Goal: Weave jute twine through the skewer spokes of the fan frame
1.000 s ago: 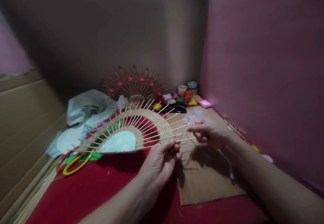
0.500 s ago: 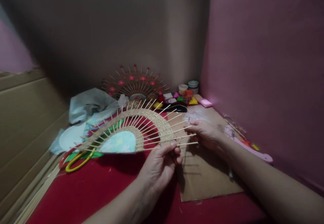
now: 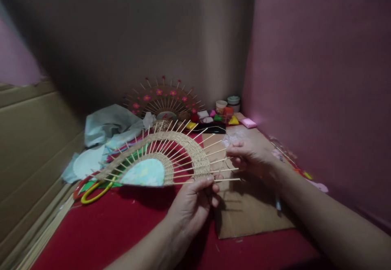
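Observation:
A half-round woven piece [image 3: 171, 152] made of thin wooden sticks fanning out from a pale blue-green centre, with tan cord woven across them, is held above a red cloth [image 3: 122, 225]. My left hand [image 3: 192, 205] pinches its lower right edge at the sticks. My right hand [image 3: 249, 156] is at the stick tips on the right, fingers closed around something thin; whether it is cord or a stick I cannot tell.
A finished stick fan with pink flowers [image 3: 163, 101] leans on the back wall. Small coloured blocks and cups [image 3: 224, 113] sit in the corner. Cardboard sheet [image 3: 247, 205] lies under my right hand. Scissors with yellow and red handles [image 3: 91, 188], cloth and paper lie left.
The woven piece has tilted slightly, its right-hand sticks lower. My right hand has shifted a little up and back along the stick tips. My left hand keeps its grip.

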### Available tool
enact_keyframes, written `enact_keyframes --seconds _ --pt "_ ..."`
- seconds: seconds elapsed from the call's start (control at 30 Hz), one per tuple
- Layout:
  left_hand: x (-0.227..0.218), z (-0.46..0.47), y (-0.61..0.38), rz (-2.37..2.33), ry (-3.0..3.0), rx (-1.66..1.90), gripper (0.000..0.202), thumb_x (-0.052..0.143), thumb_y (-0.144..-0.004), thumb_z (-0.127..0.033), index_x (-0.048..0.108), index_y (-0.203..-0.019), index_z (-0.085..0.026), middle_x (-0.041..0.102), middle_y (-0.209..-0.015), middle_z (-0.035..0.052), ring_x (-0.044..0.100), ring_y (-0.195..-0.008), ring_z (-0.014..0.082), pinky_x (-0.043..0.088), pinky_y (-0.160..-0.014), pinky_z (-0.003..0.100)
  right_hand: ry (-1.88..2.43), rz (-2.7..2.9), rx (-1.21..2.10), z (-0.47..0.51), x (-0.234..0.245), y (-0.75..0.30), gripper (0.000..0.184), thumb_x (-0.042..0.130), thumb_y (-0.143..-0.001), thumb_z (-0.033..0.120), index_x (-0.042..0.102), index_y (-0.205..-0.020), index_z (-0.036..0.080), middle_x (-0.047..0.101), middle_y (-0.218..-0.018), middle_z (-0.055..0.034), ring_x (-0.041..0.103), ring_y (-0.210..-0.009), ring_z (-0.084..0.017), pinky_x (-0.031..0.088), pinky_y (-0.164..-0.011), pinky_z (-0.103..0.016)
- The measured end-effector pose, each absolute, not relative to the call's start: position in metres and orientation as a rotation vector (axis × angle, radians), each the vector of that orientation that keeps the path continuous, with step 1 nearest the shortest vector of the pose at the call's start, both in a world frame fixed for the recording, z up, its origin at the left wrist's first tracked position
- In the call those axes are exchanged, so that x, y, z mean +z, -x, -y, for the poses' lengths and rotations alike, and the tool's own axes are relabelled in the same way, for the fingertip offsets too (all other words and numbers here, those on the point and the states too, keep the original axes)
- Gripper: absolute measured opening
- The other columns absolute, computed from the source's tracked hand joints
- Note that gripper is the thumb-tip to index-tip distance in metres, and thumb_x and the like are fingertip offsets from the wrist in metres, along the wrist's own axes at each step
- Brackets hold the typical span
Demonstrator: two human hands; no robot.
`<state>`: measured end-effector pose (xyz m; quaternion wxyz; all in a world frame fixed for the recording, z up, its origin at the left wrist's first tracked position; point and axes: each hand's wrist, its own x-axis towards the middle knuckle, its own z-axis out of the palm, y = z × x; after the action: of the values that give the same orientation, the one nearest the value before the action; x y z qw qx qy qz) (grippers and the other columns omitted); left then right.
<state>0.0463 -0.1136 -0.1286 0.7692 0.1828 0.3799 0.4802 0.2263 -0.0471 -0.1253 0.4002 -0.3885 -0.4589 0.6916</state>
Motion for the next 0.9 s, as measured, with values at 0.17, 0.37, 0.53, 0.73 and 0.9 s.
enact_keyframes --seconds 0.17,0.37,0.53,0.73,0.9 --pt "-0.129 0.114 -0.047 -0.829 -0.395 1.039 0.007 0.056 -0.069 -0.001 0.059 -0.066 -0.006 0.058 -0.063 0.0043 0.051 -0.049 0.0084 0.038 -0.039 0.019 1.104 1.388 1.238 0.048 -0.118 -0.222 0.028 0.073 -0.06 0.032 0.051 -0.056 0.016 0.043 -0.047 0.0065 0.032 -0.043 -0.005 0.021 -0.043 -0.021" --pt "-0.129 0.117 -0.048 -0.821 -0.384 1.032 0.007 0.056 -0.067 -0.001 0.059 -0.064 -0.007 0.056 -0.06 0.0032 0.05 -0.047 0.0081 0.036 -0.037 0.018 1.058 1.345 1.277 0.046 -0.124 -0.219 0.024 0.072 -0.064 0.032 0.054 -0.062 0.016 0.042 -0.049 0.0071 0.03 -0.043 -0.004 0.02 -0.042 -0.02" --pt "-0.131 0.12 -0.047 -0.789 -0.36 1.06 0.008 0.057 -0.064 -0.001 0.056 -0.059 -0.008 0.053 -0.057 0.0012 0.05 -0.047 0.0093 0.035 -0.035 0.019 0.853 0.794 1.974 0.041 -0.134 -0.218 0.019 0.066 -0.071 0.02 0.049 -0.065 0.015 0.05 -0.051 0.0047 0.032 -0.039 -0.003 0.021 -0.037 -0.015" --pt "-0.131 0.119 -0.045 -0.735 -0.365 1.051 0.005 0.058 -0.062 -0.003 0.061 -0.065 -0.005 0.057 -0.063 0.0044 0.05 -0.047 0.0091 0.036 -0.036 0.02 0.757 0.595 2.264 0.036 -0.135 -0.216 0.022 0.056 -0.08 0.024 0.043 -0.065 0.016 0.049 -0.051 0.0049 0.033 -0.037 -0.003 0.025 -0.034 -0.014" --pt "-0.13 0.118 -0.044 -0.697 -0.399 1.037 0.008 0.057 -0.064 -0.004 0.065 -0.067 -0.003 0.062 -0.069 0.008 0.05 -0.049 0.0085 0.038 -0.04 0.02 0.774 0.693 2.283 0.029 -0.137 -0.205 0.019 0.054 -0.08 0.019 0.044 -0.064 0.016 0.044 -0.047 0.0065 0.027 -0.033 -0.002 0.023 -0.031 -0.013"
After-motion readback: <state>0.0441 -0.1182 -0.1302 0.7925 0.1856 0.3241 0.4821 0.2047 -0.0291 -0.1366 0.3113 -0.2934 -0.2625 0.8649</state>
